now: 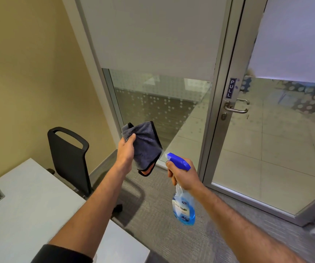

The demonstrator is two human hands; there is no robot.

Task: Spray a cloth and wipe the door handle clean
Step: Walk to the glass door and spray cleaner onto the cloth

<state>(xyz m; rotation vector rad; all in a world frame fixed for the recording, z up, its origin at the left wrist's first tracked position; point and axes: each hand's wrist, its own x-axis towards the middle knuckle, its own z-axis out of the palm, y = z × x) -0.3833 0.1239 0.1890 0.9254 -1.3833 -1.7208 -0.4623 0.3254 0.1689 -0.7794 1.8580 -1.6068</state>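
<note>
A small office room is showing a yellow wall, grey carpet and a glass door (pixel 266 149) with a silver frame. A sticker (pixel 231 88) on the frame is saying PULL, and the silver door handle (pixel 237 109) is sitting just under it, well apart from both hands. A black chair (pixel 68 154) is standing by the wall, next to a white desk (pixel 29 205) in the near left corner.

The person is holding both arms out in front. The left hand (pixel 125 152) is gripping a dark grey cloth (pixel 145 147), which is hanging folded in the air. The right hand (pixel 183 175) is wrapping around the neck of a blue spray bottle (pixel 183 207), with a finger on the trigger. The blue nozzle (pixel 177 161) is pointing at the cloth and is very near its lower edge. The bottle is hanging down below the hand, with blue liquid inside.
</note>
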